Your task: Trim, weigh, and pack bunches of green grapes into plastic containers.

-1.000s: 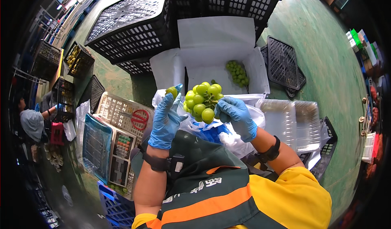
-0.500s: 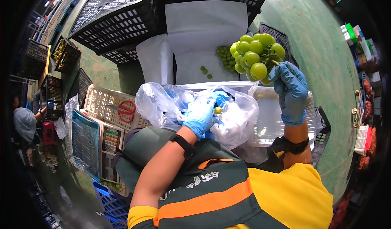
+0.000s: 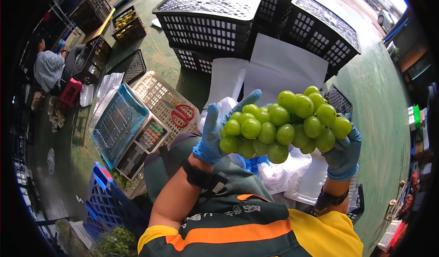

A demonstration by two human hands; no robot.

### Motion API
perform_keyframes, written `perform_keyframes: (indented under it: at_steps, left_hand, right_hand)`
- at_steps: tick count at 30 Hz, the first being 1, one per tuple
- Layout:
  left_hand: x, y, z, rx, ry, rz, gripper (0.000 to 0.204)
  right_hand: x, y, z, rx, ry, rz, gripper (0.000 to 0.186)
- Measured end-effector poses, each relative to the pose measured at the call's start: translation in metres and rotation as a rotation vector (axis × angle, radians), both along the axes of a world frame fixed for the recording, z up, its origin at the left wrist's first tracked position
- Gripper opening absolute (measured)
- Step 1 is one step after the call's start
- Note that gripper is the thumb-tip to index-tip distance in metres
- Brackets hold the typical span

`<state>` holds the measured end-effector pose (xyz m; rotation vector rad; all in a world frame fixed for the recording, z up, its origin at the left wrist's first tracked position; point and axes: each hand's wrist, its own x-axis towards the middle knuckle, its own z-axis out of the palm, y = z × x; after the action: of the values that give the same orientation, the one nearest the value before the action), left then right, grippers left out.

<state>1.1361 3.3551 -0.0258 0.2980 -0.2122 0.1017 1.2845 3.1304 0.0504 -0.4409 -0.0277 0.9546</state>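
Note:
A long bunch of green grapes (image 3: 276, 129) lies across between my two hands, lifted over my lap. Its right end is in my right hand (image 3: 345, 149), whose gloved fingers curl round it, partly hidden by the grapes. My left hand (image 3: 211, 136), also in a blue glove, cups the bunch's left end. Two of its fingers stick up apart; the others are hidden behind the fruit. Below the bunch are a white plastic bag (image 3: 286, 172) with blue stuff in it and a clear plastic tray (image 3: 308, 184).
Black crates (image 3: 206, 28) are stacked ahead, with white paper sheets (image 3: 286, 67) hanging beside them. To my left, red-handled scissors (image 3: 183, 115) rest on a beige crate (image 3: 160, 90), near a scale (image 3: 144, 145) and a blue basket (image 3: 103, 202). Farther left, a person (image 3: 49, 69) sits by crates.
The grape bunch has come lower and turned sideways. My left hand has left the white bag and moved up to the bunch's left end. The view has swung, showing more crates.

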Motion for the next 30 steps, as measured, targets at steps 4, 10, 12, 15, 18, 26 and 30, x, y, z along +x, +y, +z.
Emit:
perform_keyframes:
  at_steps: [4,10,12,15,18,26,30]
  left_hand:
    - [-0.037,0.013,0.021,0.223,0.134,0.089,0.072]
    - [-0.077,0.024,0.032,0.206,0.206,0.222,0.062]
    - [-0.091,0.025,0.039,0.198,0.213,0.242,0.06]
    - [-0.108,0.028,0.047,0.189,0.268,0.338,0.057]
    - [-0.122,0.032,0.042,0.2,0.283,0.434,0.057]
    - [-0.142,0.046,0.033,0.037,0.169,0.381,0.061]
    - [-0.151,0.067,0.017,0.218,0.292,0.48,0.07]
  right_hand:
    - [0.005,0.033,-0.021,0.024,0.033,0.14,0.023]
    - [-0.005,0.077,-0.034,-0.014,0.016,0.283,0.022]
    - [-0.01,0.088,-0.035,-0.026,-0.001,0.32,0.021]
    - [-0.018,0.104,-0.032,-0.095,-0.032,0.349,0.021]
    - [-0.023,0.116,-0.03,-0.085,-0.046,0.372,0.02]
    - [-0.045,0.143,0.015,0.057,-0.185,0.592,0.026]
    - [-0.085,0.149,0.064,-0.067,-0.357,0.469,0.025]
